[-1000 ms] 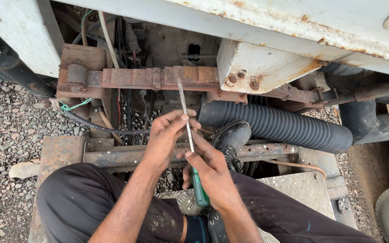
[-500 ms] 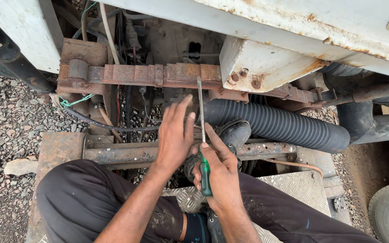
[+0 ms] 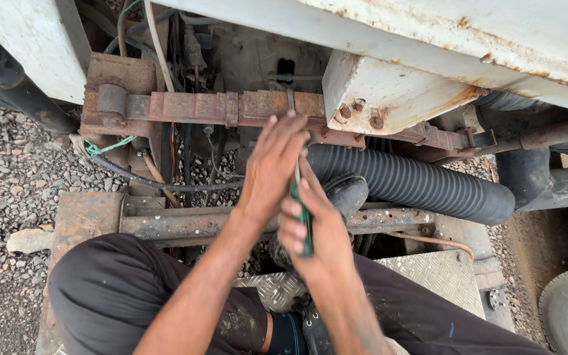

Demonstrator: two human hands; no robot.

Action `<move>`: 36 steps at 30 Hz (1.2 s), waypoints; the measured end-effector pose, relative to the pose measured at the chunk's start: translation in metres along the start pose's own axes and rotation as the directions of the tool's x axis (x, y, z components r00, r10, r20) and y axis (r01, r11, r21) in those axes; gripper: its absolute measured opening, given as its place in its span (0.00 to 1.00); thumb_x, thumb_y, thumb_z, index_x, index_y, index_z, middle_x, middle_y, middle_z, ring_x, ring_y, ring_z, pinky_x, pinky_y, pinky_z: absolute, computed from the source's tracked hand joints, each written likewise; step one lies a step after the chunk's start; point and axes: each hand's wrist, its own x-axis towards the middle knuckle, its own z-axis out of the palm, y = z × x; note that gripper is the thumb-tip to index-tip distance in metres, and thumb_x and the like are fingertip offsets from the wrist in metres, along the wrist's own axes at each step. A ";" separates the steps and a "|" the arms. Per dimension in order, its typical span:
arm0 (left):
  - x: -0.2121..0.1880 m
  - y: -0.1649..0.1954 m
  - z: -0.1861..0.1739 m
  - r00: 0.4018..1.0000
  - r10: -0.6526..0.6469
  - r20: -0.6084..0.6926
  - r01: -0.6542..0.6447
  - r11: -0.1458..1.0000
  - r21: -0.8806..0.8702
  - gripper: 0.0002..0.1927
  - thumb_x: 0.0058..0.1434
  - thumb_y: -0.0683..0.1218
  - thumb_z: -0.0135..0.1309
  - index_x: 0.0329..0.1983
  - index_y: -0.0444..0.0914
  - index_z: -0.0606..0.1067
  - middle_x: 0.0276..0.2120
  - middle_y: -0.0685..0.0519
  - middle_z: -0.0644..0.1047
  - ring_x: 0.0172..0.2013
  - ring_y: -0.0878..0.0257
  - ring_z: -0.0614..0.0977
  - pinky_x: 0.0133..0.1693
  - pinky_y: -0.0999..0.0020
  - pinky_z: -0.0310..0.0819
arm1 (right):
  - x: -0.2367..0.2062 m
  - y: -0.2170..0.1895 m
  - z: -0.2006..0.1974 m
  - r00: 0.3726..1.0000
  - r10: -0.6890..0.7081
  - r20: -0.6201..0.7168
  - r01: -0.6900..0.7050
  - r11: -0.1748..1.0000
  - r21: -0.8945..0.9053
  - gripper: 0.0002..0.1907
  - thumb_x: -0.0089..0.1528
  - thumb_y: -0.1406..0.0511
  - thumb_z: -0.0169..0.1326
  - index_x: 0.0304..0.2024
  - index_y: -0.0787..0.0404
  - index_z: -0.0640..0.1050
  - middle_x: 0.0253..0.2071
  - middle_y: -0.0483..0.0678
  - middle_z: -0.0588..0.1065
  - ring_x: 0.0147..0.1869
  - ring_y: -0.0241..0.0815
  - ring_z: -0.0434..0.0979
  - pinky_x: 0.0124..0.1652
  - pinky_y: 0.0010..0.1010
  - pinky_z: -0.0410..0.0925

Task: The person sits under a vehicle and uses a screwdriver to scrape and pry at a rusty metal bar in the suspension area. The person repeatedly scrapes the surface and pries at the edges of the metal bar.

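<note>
Screwdriver (image 3: pixel 305 223) with a green handle is sitting upright between the person's two hands, just in front of the black corrugated hose (image 3: pixel 415 184) and below the rusty leaf spring (image 3: pixel 231 106) of the vehicle. The right hand (image 3: pixel 313 230) is wrapping its fingers around the green handle, while the left hand (image 3: pixel 272 164) is pressing its fingers flat and nearly straight against the upper shaft, covering it rather than gripping it. Judging from this, the tip could be slipping off whatever it is seated on, since the left hand is only steadying it, and a slip would be driving the knuckles into the rusted metal bar (image 3: pixel 185 223) or the hose. The blade's tip and the part it is working on are hidden behind the hands, which are motion-blurred; the wiring deeper under the chassis is too dark to make out.
</note>
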 end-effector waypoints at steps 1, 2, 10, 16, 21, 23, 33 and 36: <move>-0.001 0.001 -0.001 1.000 0.000 -0.007 0.000 1.000 -0.015 0.17 0.64 0.38 0.55 0.56 0.33 0.73 0.65 0.41 0.72 0.69 0.46 0.70 0.72 0.45 0.58 | -0.001 0.000 0.003 1.000 0.002 0.008 -0.002 1.000 0.001 0.33 0.70 0.62 0.43 0.78 0.44 0.57 0.27 0.39 0.64 0.21 0.26 0.60 0.16 0.15 0.55; 0.000 0.002 -0.001 1.000 0.004 -0.017 -0.005 1.000 -0.025 0.17 0.64 0.38 0.54 0.57 0.33 0.74 0.64 0.40 0.72 0.69 0.46 0.70 0.72 0.44 0.57 | -0.001 -0.001 0.005 1.000 0.002 0.022 -0.002 1.000 0.002 0.32 0.70 0.61 0.43 0.78 0.44 0.56 0.27 0.39 0.64 0.21 0.26 0.60 0.17 0.15 0.55; -0.017 0.005 -0.007 0.999 -0.039 -0.011 0.038 0.999 -0.027 0.13 0.62 0.37 0.55 0.51 0.32 0.74 0.62 0.42 0.74 0.68 0.46 0.71 0.72 0.45 0.57 | -0.003 0.012 -0.002 0.993 0.043 -0.111 -0.056 0.991 -0.120 0.34 0.68 0.62 0.44 0.77 0.38 0.58 0.25 0.39 0.63 0.19 0.27 0.59 0.16 0.18 0.54; -0.014 0.012 -0.015 0.997 -0.059 -0.056 0.058 0.998 -0.011 0.12 0.62 0.37 0.52 0.49 0.33 0.73 0.62 0.41 0.74 0.68 0.46 0.71 0.72 0.46 0.58 | -0.011 0.002 0.009 0.987 0.098 -0.124 -0.119 0.976 -0.181 0.35 0.67 0.62 0.45 0.77 0.38 0.58 0.25 0.38 0.62 0.18 0.27 0.58 0.15 0.18 0.53; -0.014 0.006 -0.020 0.997 -0.051 -0.063 0.049 0.998 -0.033 0.10 0.61 0.37 0.52 0.45 0.34 0.72 0.60 0.42 0.75 0.68 0.44 0.72 0.72 0.45 0.59 | -0.012 0.004 0.022 0.991 0.104 -0.084 -0.118 0.977 -0.176 0.35 0.67 0.63 0.44 0.77 0.38 0.58 0.25 0.38 0.62 0.19 0.28 0.58 0.16 0.19 0.53; -0.014 0.002 -0.020 0.993 -0.085 -0.077 0.079 0.994 -0.072 0.11 0.61 0.37 0.52 0.47 0.33 0.72 0.60 0.41 0.75 0.67 0.43 0.71 0.71 0.44 0.59 | -0.006 0.005 0.021 0.995 0.097 -0.007 -0.097 0.985 -0.142 0.35 0.68 0.64 0.44 0.77 0.37 0.56 0.26 0.39 0.62 0.21 0.28 0.59 0.18 0.19 0.55; -0.016 -0.001 -0.025 0.983 -0.074 -0.166 0.059 0.994 -0.094 0.11 0.64 0.37 0.52 0.50 0.33 0.73 0.60 0.43 0.75 0.68 0.45 0.72 0.73 0.46 0.59 | 0.000 0.021 0.004 0.992 0.121 -0.037 -0.125 0.984 -0.126 0.35 0.68 0.62 0.46 0.77 0.37 0.58 0.25 0.39 0.62 0.20 0.28 0.60 0.18 0.19 0.57; -0.019 -0.001 -0.024 0.979 -0.124 -0.160 0.107 0.988 -0.113 0.13 0.62 0.37 0.51 0.50 0.33 0.74 0.59 0.43 0.76 0.67 0.45 0.72 0.72 0.46 0.59 | -0.001 0.023 0.008 0.993 0.113 -0.017 -0.114 0.989 -0.090 0.35 0.68 0.62 0.45 0.77 0.37 0.57 0.25 0.40 0.63 0.20 0.29 0.60 0.18 0.19 0.57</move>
